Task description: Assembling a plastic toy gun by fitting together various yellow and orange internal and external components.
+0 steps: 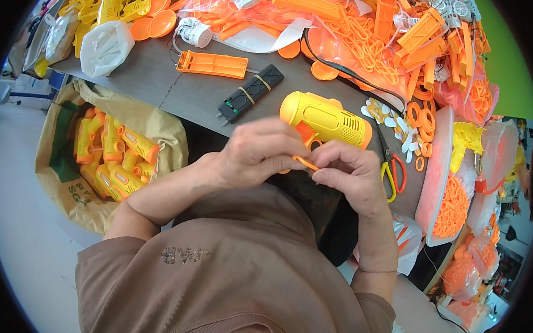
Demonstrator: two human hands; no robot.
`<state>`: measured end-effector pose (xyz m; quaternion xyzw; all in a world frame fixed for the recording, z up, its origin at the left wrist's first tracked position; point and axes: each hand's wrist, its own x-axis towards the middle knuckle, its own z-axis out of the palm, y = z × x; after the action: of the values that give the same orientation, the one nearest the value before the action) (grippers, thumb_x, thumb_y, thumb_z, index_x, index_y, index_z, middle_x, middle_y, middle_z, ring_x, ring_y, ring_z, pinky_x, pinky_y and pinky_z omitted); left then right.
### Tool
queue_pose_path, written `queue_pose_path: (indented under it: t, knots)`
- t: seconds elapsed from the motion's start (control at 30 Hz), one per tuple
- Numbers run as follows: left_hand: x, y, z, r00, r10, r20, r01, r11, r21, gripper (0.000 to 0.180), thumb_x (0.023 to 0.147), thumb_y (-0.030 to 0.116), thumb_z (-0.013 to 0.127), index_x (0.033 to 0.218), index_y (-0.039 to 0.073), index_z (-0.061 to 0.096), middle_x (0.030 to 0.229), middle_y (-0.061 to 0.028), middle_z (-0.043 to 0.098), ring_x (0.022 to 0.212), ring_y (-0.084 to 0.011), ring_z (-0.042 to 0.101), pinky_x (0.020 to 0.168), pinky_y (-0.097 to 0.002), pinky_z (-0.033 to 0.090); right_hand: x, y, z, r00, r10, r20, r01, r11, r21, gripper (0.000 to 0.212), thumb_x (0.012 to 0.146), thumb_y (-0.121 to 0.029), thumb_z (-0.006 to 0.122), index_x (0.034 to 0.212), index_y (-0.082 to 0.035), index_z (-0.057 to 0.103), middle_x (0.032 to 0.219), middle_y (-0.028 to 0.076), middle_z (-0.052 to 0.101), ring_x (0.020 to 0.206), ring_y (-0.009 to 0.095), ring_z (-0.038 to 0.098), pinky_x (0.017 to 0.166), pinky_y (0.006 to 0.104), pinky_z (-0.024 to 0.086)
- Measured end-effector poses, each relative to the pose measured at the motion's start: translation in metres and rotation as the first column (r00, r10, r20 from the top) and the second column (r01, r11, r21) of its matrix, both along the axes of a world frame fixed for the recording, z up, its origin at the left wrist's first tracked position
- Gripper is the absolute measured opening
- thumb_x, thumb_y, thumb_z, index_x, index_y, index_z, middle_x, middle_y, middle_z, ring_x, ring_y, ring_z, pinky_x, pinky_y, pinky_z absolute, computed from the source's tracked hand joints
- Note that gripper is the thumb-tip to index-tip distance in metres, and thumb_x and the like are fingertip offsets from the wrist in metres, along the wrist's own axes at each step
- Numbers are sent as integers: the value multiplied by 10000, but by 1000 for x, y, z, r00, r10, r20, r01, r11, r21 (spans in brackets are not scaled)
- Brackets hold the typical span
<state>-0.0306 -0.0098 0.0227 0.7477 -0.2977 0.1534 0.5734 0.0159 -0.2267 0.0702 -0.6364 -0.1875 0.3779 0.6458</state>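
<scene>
Just in front of the table's near edge, my two hands meet over a small, narrow orange plastic piece point(306, 164). My left hand point(260, 149) is slightly blurred and pinches one end of it. The other end is between the thumb and fingers of my right hand point(352, 170). Right behind my hands, a yellow toy blaster body point(327, 117) with an orange rim lies on its side. Its handle end is partly hidden by my fingers. Beyond my left hand, a black electric screwdriver point(250, 94) with tan bands around it rests on the table.
An orange tray part point(212, 64) wired to a white motor point(194, 32) lies farther back. Scissors point(392, 173), orange rings point(425, 123) and a tub of orange loops point(451, 207) are at right. A paper bag point(171, 135) of yellow bodies stands left. Orange parts point(367, 46) pile up behind.
</scene>
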Motion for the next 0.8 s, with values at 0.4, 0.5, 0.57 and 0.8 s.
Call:
queue_pose_path:
  t: [0.4,0.5,0.57,0.8]
  knots:
    - [28,-15,-29,893,101,-439,-230,940,-251,346,992,197,438,1239,-32,522,1290,-167,501,1177,-228,494,980,-313,394,21,24,-6,295,177,939,349,895,-278,304,712,27,679,1010,1,624,897,117,558,823,282,557,727,362,464]
    - [29,-17,-29,912,116,-394,-220,948,-230,361,987,214,461,1248,-29,516,1280,-167,506,1171,-229,497,977,-310,396,21,25,-7,286,178,942,353,894,-276,306,701,33,682,1001,1,626,889,113,551,820,277,557,716,363,462]
    - [30,-21,-25,894,114,-433,-231,946,-228,372,963,206,517,1243,-39,513,1267,-170,512,1158,-227,505,971,-309,401,20,25,-7,288,171,942,358,893,-272,306,696,36,684,995,2,627,884,112,546,818,277,556,712,364,461]
    - [30,-20,-32,894,128,-430,-244,943,-228,358,916,144,578,1211,-53,526,1216,-169,531,1110,-223,528,948,-303,411,19,28,-7,272,217,937,344,888,-305,292,687,24,688,972,7,629,857,106,513,810,277,533,694,370,454]
